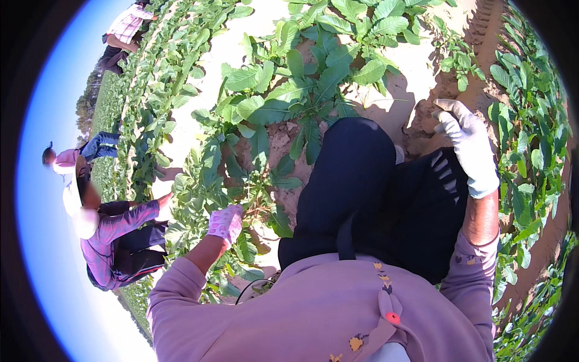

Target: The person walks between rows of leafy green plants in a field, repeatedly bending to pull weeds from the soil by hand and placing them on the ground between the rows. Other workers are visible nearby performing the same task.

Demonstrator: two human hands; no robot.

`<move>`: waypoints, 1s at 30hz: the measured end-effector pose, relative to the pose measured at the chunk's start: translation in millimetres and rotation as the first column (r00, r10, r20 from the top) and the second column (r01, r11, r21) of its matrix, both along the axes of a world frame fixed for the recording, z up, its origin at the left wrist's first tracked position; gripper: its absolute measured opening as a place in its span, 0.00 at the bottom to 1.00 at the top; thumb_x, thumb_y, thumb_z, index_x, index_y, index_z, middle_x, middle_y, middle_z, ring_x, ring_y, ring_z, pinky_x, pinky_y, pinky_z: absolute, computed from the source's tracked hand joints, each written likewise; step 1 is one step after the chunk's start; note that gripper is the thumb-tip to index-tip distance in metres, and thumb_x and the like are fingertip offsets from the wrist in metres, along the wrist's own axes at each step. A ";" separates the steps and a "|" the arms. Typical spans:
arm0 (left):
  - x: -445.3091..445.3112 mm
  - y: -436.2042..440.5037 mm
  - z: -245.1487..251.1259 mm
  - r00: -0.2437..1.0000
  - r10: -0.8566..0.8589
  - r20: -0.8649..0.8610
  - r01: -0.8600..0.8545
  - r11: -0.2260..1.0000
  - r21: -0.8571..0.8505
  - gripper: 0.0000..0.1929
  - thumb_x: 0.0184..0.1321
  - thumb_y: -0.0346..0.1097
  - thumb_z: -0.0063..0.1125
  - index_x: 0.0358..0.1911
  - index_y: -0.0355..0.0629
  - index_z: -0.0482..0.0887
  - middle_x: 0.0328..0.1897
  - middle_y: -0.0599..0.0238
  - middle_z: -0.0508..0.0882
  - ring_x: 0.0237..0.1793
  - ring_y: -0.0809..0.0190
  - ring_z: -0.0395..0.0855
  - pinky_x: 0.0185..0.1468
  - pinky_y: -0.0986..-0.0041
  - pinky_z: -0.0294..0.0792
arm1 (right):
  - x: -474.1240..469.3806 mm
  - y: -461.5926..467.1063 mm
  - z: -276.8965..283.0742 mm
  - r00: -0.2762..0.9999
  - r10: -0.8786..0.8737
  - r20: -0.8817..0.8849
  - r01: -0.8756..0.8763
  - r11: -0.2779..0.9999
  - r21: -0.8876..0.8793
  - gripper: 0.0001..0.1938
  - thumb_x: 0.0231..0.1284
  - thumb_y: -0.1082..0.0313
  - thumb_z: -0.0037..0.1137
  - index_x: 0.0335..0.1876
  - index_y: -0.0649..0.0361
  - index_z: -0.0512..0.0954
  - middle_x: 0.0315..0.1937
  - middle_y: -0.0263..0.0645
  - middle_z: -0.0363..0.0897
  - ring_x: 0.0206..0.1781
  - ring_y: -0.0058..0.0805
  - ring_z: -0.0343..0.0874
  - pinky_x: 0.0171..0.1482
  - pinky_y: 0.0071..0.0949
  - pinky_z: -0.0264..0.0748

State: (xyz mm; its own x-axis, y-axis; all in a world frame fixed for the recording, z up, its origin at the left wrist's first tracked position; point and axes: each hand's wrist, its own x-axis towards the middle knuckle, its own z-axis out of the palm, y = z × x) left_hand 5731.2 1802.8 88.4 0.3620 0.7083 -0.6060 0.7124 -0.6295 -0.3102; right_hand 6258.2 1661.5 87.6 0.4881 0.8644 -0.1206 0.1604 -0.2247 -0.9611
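Observation:
My left hand [226, 223] wears a pink patterned glove and reaches low into the leaves at my left. Its fingers are bent and partly hidden, beside a tuft of thin brownish stems [258, 210]; whether it grips them I cannot tell. My right hand [468, 147], in a whitish knit glove with soiled fingertips, hangs over the furrow beside my right knee. A gap shows between its thumb and curled forefinger, with nothing visible in it. Broad toothed green leaves [289, 97] grow in a row in front of my dark-trousered knees [357, 158].
Two people, one in a plaid shirt [129, 221] bending near my left hand and another in pink [68, 158], are at the left. A third person [126, 27] stoops farther up the rows. Another leafy row [524, 158] borders the sandy furrow [484, 54] on my right.

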 end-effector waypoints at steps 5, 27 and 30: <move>-113.1 -148.4 -20.9 0.929 0.163 -0.331 -0.300 0.855 -0.423 0.10 0.64 0.33 0.48 0.44 0.44 0.83 0.43 0.52 0.87 0.46 0.49 0.87 0.46 0.60 0.78 | -3.0 0.7 -0.1 0.999 0.028 0.040 -0.028 1.000 -0.005 0.13 0.71 0.66 0.52 0.54 0.64 0.78 0.35 0.31 0.80 0.37 0.17 0.75 0.45 0.20 0.73; 378.7 109.8 -98.0 0.933 -0.160 0.321 0.199 0.976 -0.091 0.30 0.58 0.68 0.54 0.45 0.48 0.87 0.48 0.55 0.87 0.50 0.46 0.85 0.54 0.59 0.75 | 5.4 4.1 -1.7 0.936 0.073 0.345 -0.022 0.988 -0.151 0.16 0.69 0.61 0.53 0.54 0.65 0.78 0.41 0.53 0.83 0.44 0.46 0.83 0.49 0.35 0.77; 412.3 102.2 -108.3 0.894 -0.326 0.307 0.370 0.924 -0.095 0.27 0.56 0.62 0.60 0.48 0.46 0.87 0.49 0.55 0.87 0.51 0.48 0.85 0.55 0.60 0.75 | 6.8 5.7 -7.5 0.923 0.047 0.382 0.008 0.990 -0.140 0.15 0.67 0.60 0.56 0.51 0.64 0.79 0.35 0.55 0.82 0.41 0.53 0.82 0.45 0.39 0.77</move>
State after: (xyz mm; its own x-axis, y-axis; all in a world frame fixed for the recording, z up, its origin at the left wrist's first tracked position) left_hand 6143.4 1905.0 -19.9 0.7387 0.4163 -0.5302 0.4825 -0.8757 -0.0152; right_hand 6265.0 1667.2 80.1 0.5037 0.8627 -0.0444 0.5162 -0.3418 -0.7853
